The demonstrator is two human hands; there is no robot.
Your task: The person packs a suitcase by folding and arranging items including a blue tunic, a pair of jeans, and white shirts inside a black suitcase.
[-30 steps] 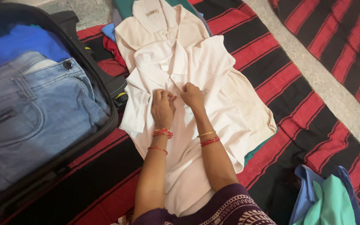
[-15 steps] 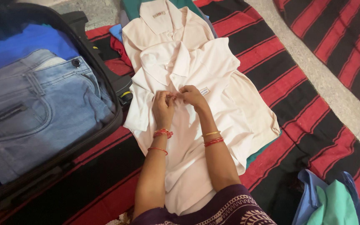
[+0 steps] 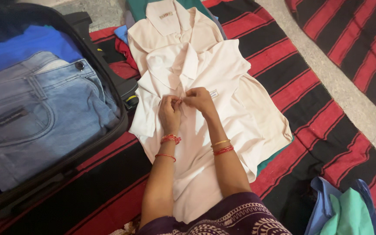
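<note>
A cream polo shirt (image 3: 223, 74) lies flat on a red and black striped blanket (image 3: 301, 95), on top of a second cream polo shirt (image 3: 170, 26). My left hand (image 3: 169, 113) and my right hand (image 3: 200, 99) meet at the top shirt's button placket, just below the collar. Both hands pinch the fabric there, fingertips almost touching. Red and gold bangles ring both wrists.
An open black suitcase (image 3: 109, 82) at the left holds folded blue jeans (image 3: 40, 117) and a blue garment (image 3: 22, 43). Red and teal clothes peek from under the shirts. A blue and green pile of clothes (image 3: 340, 209) lies at the bottom right. Grey floor runs diagonally at the right.
My hands have drawn closer together on the placket and shifted slightly up. The view has shifted a little.
</note>
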